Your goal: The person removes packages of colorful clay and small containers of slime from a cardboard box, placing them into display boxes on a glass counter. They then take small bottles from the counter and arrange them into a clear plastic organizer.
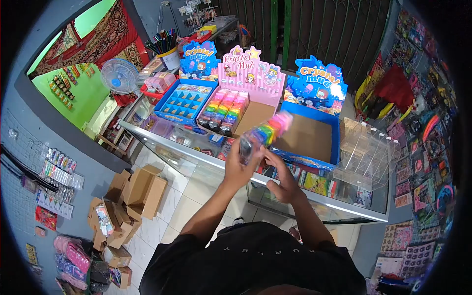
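My left hand [240,164] grips a wrapped row of rainbow-coloured slime tubs [268,132], held up over the glass counter [194,153]. My right hand [281,178] is at the pack's underside, its fingers curled against the wrapping near the lower end. The pack is blurred. Behind it stands a pink "Crystal Mud" display box [255,115] half filled with rainbow tubs [223,109]. To the right an empty blue "Crystal mud" display box [310,137] lies open.
A third blue display box [187,101] with a compartment tray stands at the left. A clear acrylic rack [366,152] sits at the counter's right end. A small fan [119,75], a cup of pens [166,49] and cardboard boxes [137,189] on the floor surround the area.
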Motion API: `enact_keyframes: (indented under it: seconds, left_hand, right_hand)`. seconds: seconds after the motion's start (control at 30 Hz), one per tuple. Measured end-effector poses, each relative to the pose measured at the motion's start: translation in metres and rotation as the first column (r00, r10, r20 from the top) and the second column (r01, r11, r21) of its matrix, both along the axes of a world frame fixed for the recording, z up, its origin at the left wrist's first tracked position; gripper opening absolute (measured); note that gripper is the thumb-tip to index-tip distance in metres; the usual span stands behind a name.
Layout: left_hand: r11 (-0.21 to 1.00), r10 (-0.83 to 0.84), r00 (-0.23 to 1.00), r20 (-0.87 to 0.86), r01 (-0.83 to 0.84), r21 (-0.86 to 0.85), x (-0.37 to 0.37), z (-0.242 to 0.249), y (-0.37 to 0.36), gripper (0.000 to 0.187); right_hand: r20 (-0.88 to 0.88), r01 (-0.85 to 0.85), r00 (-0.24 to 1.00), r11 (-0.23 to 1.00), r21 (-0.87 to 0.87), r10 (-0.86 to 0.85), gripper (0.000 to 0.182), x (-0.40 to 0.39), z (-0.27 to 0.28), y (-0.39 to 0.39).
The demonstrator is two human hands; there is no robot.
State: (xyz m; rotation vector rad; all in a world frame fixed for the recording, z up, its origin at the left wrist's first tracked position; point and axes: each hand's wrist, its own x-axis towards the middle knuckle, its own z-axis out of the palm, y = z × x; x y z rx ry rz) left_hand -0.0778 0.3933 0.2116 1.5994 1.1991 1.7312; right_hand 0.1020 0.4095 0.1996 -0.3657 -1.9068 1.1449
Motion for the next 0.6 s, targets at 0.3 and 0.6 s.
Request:
enact_keyframes:
  seconds: [0.3, 0.6]
  left_hand:
    - [0.936, 0.345, 0.937, 0.043, -0.341, -0.09, -0.028, -0.023, 0.056, 0.045]
    - [0.895, 0.389, 0.797, -0.462, -0.446, -0.015, -0.033, -0.012, 0.064, 0.05]
  right_hand:
    - [0.111, 0.111, 0.99, 0.971, -0.212, -0.089, 0.072, 0.029, -0.021, -0.015]
    - [-0.019, 0.094, 0.994, 0.954, -0.285, -0.103, 0.061, 0.052, -0.074, -0.003]
